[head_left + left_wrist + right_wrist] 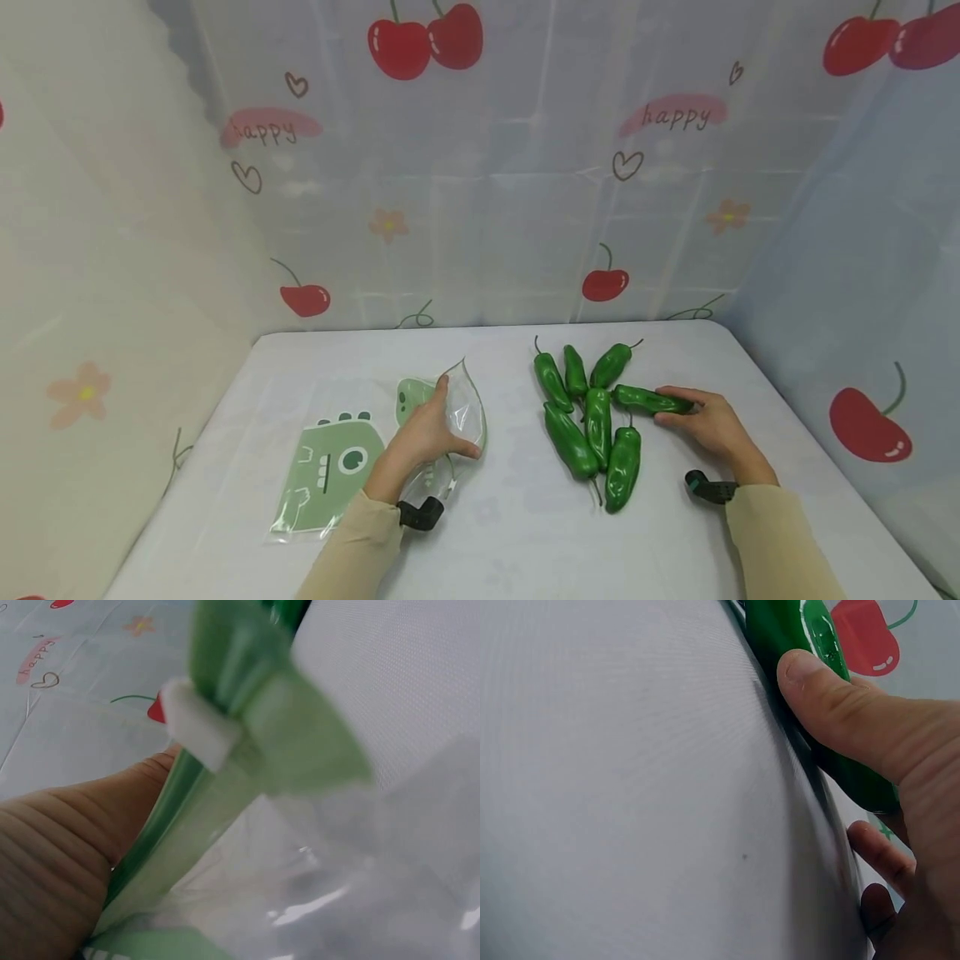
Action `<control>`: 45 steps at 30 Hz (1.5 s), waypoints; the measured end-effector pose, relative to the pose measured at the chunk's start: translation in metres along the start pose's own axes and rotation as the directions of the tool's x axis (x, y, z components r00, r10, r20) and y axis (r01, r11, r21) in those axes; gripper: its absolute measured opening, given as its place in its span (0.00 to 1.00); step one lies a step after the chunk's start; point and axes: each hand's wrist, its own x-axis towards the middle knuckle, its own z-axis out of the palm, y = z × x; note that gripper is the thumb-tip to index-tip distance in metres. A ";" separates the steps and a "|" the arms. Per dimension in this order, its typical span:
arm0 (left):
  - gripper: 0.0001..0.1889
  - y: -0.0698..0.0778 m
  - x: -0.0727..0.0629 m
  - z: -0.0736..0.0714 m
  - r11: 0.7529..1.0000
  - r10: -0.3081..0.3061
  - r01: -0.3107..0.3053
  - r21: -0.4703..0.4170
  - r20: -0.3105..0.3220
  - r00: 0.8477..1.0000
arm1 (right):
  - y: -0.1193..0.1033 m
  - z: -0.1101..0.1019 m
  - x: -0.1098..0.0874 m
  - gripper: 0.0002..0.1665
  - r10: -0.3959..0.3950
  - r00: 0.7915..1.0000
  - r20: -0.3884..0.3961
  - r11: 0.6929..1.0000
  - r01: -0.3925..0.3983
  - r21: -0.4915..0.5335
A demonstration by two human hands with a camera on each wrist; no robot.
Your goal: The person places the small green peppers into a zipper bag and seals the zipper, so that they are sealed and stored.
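Observation:
My left hand (429, 429) is at a clear zip bag with green print (467, 408), thumb and index finger stretched wide apart at its mouth. In the left wrist view the bag's green zip edge (169, 817) carries a white slider (199, 724); most of the fingers are hidden there. My right hand (708, 421) pinches a green pepper (641, 399) between thumb and fingers, at the right side of a group of green peppers (597, 425). The right wrist view has the thumb lying along the shiny pepper (862, 780).
A second zip bag with a green cartoon face (333, 475) lies flat at the left. Several peppers lie close together on the white table (510, 542). Cherry-printed sheets (487, 208) hang behind the table and at both sides.

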 end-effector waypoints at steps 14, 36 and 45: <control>0.77 -0.004 -0.002 0.001 1.000 -0.007 0.007 -0.013 0.001 1.000 | 0.002 0.003 -0.004 0.48 0.016 0.999 -0.044 1.000 -0.015 0.018; 0.77 0.000 0.000 -0.004 1.000 -0.001 0.001 -0.020 0.003 1.000 | 0.001 -0.020 -0.016 0.46 0.036 0.998 -0.049 0.999 -0.036 0.015; 0.77 0.001 -0.001 -0.005 1.000 -0.004 0.004 -0.025 0.000 1.000 | -0.004 -0.025 -0.018 0.47 0.004 0.994 -0.113 1.000 -0.004 0.005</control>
